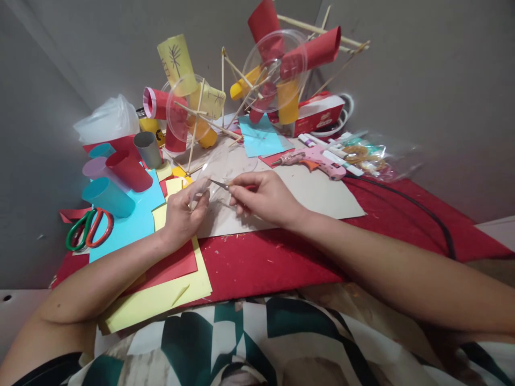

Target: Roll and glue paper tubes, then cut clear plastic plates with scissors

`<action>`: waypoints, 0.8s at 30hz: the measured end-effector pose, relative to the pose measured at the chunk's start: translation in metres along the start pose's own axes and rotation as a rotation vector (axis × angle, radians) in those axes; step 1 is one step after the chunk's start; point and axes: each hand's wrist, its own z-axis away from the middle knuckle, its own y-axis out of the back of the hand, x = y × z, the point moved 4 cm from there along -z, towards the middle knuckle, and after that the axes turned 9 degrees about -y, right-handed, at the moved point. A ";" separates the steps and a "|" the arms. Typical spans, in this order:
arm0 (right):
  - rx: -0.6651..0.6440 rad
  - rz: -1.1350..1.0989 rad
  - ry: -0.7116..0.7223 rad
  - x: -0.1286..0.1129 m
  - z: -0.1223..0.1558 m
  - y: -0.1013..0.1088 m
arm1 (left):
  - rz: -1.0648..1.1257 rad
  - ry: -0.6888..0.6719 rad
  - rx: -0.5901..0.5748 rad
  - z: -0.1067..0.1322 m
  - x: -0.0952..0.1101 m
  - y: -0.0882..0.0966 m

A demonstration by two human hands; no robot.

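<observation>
My left hand [184,213] is closed on the edge of a clear plastic lid [227,161], which is see-through and hard to outline. In my right hand [269,196] is a slim pointed metal tool [219,184]; some red shows behind my fingers, perhaps its handle. The tool's tip points left and meets the lid close to my left fingertips; whether it has gone through, I cannot tell. Beneath both hands lies a pale grey board [322,192]. A pink glue gun [316,160] rests on that board, beyond my right hand.
Paper tubes [108,197] and green-and-orange-handled scissors [90,228] lie left on coloured sheets [161,295]. Two stick-framed wheels with paper cups, a nearer one [187,115] and a taller one [277,72], stand behind. A black cord [418,201] crosses the red cloth [273,268] rightward.
</observation>
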 end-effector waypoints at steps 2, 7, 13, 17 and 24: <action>-0.105 -0.376 -0.286 0.005 -0.003 -0.002 | 0.000 0.005 -0.002 -0.001 0.001 0.001; -0.206 -0.773 -0.601 0.007 -0.007 -0.008 | -0.003 0.007 0.011 -0.002 0.000 0.002; -0.062 -0.268 -0.209 0.006 -0.005 -0.002 | 0.018 0.044 -0.002 0.000 -0.004 -0.001; 0.135 0.355 0.296 0.002 0.001 0.001 | 0.038 0.095 -0.026 0.001 -0.007 -0.004; 0.087 0.380 0.346 -0.007 0.001 0.010 | -0.158 -0.250 -0.038 -0.009 -0.004 0.006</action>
